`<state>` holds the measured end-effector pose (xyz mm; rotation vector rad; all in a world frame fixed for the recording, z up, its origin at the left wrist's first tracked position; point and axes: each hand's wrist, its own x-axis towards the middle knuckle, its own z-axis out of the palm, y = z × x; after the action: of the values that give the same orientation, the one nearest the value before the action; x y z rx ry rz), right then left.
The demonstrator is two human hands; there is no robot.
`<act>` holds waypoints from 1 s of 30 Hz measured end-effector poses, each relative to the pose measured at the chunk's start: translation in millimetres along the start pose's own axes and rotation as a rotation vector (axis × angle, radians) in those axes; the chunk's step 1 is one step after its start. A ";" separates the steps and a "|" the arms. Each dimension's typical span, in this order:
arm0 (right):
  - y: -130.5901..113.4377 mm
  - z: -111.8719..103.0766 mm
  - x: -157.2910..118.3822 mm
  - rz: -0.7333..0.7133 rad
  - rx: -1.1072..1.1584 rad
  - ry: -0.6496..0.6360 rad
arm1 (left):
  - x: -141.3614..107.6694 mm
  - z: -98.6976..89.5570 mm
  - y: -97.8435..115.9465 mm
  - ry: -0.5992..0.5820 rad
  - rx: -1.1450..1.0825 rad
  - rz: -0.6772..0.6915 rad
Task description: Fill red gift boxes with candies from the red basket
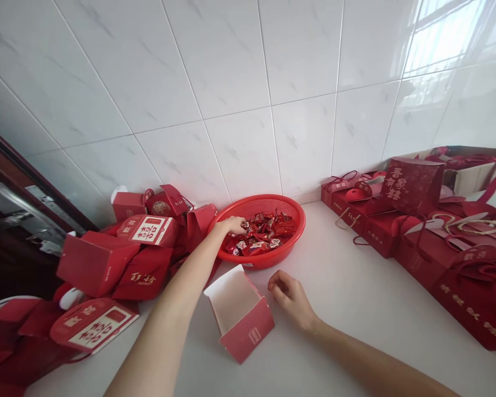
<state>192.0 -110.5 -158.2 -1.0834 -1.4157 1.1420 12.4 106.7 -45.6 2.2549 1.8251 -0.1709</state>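
Observation:
An oval red plastic basket [262, 263] stands against the tiled wall, with several red-wrapped candies [273, 227] inside. My left hand [232, 225] reaches over its left rim, fingers bent down among the candies; what the fingertips hold, if anything, is hidden. In front of the basket lies a red box [250, 331] with its flaps open and a pale interior facing up. Just right of that box, my right hand [289, 295] hovers near the table with its fingers curled together, not touching the box. Whether something small is inside the curl cannot be seen.
Red boxes [101, 259] are heaped on the left, several with their lids open. On the right, red gift boxes with cord handles [421, 248] stand in rows beside a cardboard carton [471, 182]. A dark door with a metal handle [20, 212] is at the far left.

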 end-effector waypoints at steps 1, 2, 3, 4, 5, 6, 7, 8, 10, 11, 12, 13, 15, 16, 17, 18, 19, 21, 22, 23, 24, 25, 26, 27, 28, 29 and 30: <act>0.0 0.3 -0.2 -0.002 -0.002 -0.003 | 1.1 1.3 -2.1 -0.009 -0.010 0.000; -0.1 0.5 -0.5 -0.004 -0.004 -0.005 | 1.8 2.2 -4.2 -0.022 -0.024 0.000; -0.3 0.6 -0.8 -0.005 -0.005 -0.006 | 2.1 2.7 -6.3 -0.037 -0.043 0.003; -0.7 0.6 -1.0 -0.005 -0.005 -0.006 | 2.2 2.9 -8.2 -0.050 -0.066 0.006; -1.1 0.4 -1.2 -0.005 -0.006 -0.007 | 2.1 3.2 -9.9 -0.059 -0.091 0.009; -1.6 0.2 -1.3 -0.006 -0.008 -0.010 | 1.7 3.5 -11.3 -0.063 -0.119 0.012; -2.1 0.0 -1.4 -0.006 -0.010 -0.015 | 1.2 4.0 -12.3 -0.063 -0.149 0.015; -2.6 -0.1 -1.4 -0.006 -0.013 -0.020 | 0.5 4.7 -13.1 -0.060 -0.180 0.016; -3.4 -0.3 -1.2 -0.007 -0.019 -0.029 | -0.9 6.5 -13.7 -0.053 -0.244 0.020; -3.7 -0.3 -1.0 -0.009 -0.021 -0.029 | -1.5 7.6 -13.6 -0.049 -0.278 0.024; -3.8 -0.2 -0.8 -0.010 -0.024 -0.028 | -2.0 8.6 -13.1 -0.043 -0.311 0.028; -3.9 -0.1 -0.5 -0.011 -0.028 -0.026 | -2.4 9.5 -12.4 -0.038 -0.345 0.035; -3.7 0.0 -0.1 -0.014 -0.036 -0.023 | -2.9 11.1 -10.3 -0.037 -0.415 0.052; -3.6 0.1 -0.1 -0.015 -0.041 -0.024 | -3.0 11.8 -9.1 -0.043 -0.447 0.060; -3.4 0.1 -0.1 -0.016 -0.045 -0.028 | -3.0 12.5 -7.8 -0.052 -0.476 0.067; -3.2 0.2 -0.2 -0.017 -0.049 -0.032 | -3.0 13.2 -6.6 -0.061 -0.499 0.073; -3.0 0.2 -0.3 -0.018 -0.054 -0.036 | -2.9 13.9 -5.5 -0.071 -0.517 0.077; -2.6 0.5 -0.6 -0.025 -0.063 -0.041 | -2.6 15.1 -3.7 -0.087 -0.530 0.074; -2.5 0.6 -0.7 -0.026 -0.066 -0.041 | -2.3 15.6 -3.0 -0.093 -0.527 0.071; -2.5 0.8 -0.7 -0.026 -0.069 -0.041 | -2.1 15.9 -2.3 -0.098 -0.518 0.069; -2.5 0.9 -0.6 -0.023 -0.070 -0.043 | -2.0 16.1 -1.7 -0.105 -0.505 0.069; -2.7 1.0 -0.5 -0.019 -0.070 -0.044 | -2.0 16.0 -1.1 -0.114 -0.489 0.073; -2.9 1.1 -0.3 -0.015 -0.070 -0.047 | -2.3 15.8 -0.5 -0.125 -0.473 0.082; -3.2 1.1 -0.1 -0.012 -0.070 -0.049 | -2.8 15.4 0.1 -0.137 -0.461 0.095; -3.6 1.1 0.1 -0.009 -0.070 -0.050 | -3.5 14.9 0.5 -0.150 -0.454 0.109; -3.8 1.2 0.4 -0.008 -0.069 -0.049 | -4.5 14.2 0.8 -0.162 -0.451 0.122; -4.0 1.2 0.7 -0.009 -0.068 -0.048 | -5.8 13.5 0.9 -0.171 -0.454 0.135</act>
<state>190.5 -110.6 -154.2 -1.1029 -1.5050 1.1266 12.7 97.6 -57.2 1.9659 1.4440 0.0680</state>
